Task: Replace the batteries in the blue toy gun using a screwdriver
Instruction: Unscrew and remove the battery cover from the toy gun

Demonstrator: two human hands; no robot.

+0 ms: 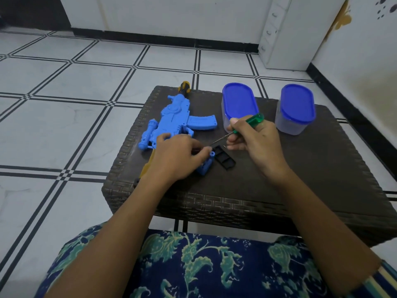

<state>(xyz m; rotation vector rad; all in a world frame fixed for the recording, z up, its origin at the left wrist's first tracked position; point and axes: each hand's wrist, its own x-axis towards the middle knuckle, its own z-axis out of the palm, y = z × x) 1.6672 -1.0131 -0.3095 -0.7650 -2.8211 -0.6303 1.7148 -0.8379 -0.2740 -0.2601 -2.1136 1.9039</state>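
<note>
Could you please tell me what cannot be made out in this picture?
Head view, all three:
- Battery compartment of the blue toy gun: covered by the left hand.
- Screwdriver tip, right hand: too thin to resolve.
- Contents of both containers: hidden by blue lids and cloudy walls.

The person's arms are bare from the fingers of the left hand [178, 158] and right hand [255, 140] back to the elbows. Far behind the right fingers, a sleeve [384, 280] shows blue, cream and teal stripes. Behind both, the lap garment [204, 261] is navy with a teal-and-cream leaf print.
</note>
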